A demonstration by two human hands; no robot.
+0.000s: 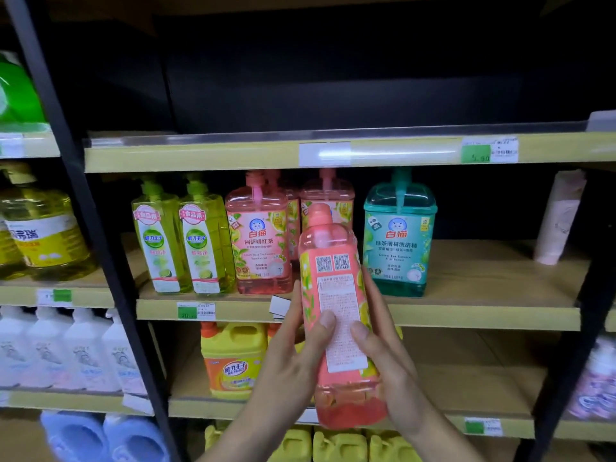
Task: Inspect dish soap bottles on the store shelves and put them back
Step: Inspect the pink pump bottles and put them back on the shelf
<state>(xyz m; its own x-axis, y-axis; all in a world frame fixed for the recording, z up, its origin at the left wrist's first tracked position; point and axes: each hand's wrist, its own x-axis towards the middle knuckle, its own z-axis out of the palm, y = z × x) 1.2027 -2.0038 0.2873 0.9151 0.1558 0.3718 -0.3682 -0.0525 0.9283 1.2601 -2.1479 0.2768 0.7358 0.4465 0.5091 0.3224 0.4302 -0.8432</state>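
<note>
The pink dish soap bottle (336, 315) is held before the middle shelf (466, 311), back label with two QR codes facing out. The left hand (293, 358) and right hand (386, 355) each close a grip on its sides, thumbs on the label. Pink liquid fills it. Behind stand a pink 白猫 bottle (258, 243) and a teal 白猫 bottle (398, 238).

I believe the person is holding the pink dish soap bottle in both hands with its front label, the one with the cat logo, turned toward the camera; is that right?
Not quite. The head view shows the pink dish soap bottle held in the left hand and right hand, but its back label, with two QR codes and fine print, faces the camera, not the front label.
</note>
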